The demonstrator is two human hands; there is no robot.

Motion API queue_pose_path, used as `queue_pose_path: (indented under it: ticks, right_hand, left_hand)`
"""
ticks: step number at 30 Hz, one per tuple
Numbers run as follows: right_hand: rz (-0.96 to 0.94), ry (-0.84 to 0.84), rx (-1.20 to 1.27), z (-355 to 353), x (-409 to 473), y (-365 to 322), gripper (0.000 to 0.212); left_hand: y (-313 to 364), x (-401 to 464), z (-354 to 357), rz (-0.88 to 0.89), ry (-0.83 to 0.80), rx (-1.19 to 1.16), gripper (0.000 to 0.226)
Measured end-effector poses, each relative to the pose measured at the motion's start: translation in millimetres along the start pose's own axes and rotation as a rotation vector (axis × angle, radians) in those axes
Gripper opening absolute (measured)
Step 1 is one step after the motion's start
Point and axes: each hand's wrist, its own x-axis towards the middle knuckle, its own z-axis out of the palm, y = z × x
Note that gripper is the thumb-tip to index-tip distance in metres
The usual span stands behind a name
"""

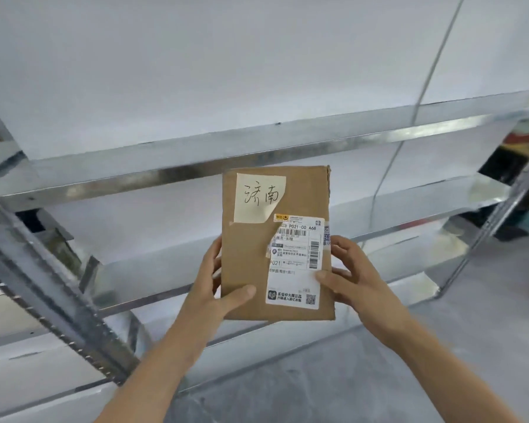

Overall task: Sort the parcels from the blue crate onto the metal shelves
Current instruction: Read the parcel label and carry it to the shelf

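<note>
Both hands on 1 parcel [277,242], flat brown cardboard, held upright in front of the metal shelves [196,166], face toward the camera.

Left hand [217,282]: closed around the parcel's lower left edge, thumb pressed flat on the front face near the bottom, fingers wrapped behind and mostly hidden.

Right hand [351,276]: closed around the lower right edge, thumb tip on the front over the white shipping label [297,264], fingers curled behind the edge.

Parcel details: yellow sticky note [258,198] upper front with 2 handwritten characters, lower right corner of the note curling over the label. Label carries barcodes, a QR code and "P021" print. Top right cardboard edge is ragged.

Parcel is in the air, not touching any shelf. It sits between the upper shelf lip and the lower levels as seen from the head camera.

Shelves: galvanised rails and uprights [52,288], white boards. The visible levels show nothing on them. Blurred coloured items at far right past the rack, can't identify.
</note>
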Motion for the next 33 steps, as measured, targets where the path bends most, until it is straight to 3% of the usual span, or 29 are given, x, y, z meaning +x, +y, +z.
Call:
queue_pose_path:
  ticks: [9, 16, 24, 33]
  right_hand:
    - [-0.127, 0.233, -0.025, -213.0, -44.1, -50.1, 0.048]
    - [-0.181, 0.373, -0.045, -332.5, -86.2, -87.2, 0.048]
    - [-0.204, 0.522, -0.051, -420.2, -113.4, -102.3, 0.049]
    - [-0.220, 0.579, -0.080, -504.1, -68.0, -104.6, 0.046]
  left_hand:
    - [50.0, 55.4, 223.8, 0.122, -0.263, -0.002, 0.091]
    - [81.8, 71.0, 361.1, 0.202, -0.423, -0.016, 0.092]
    - [96.3, 94.1, 469.8, 0.216, -0.548, -0.035, 0.091]
    - [97.1, 167.2, 553.1, 0.179, -0.578, -0.074, 0.082]
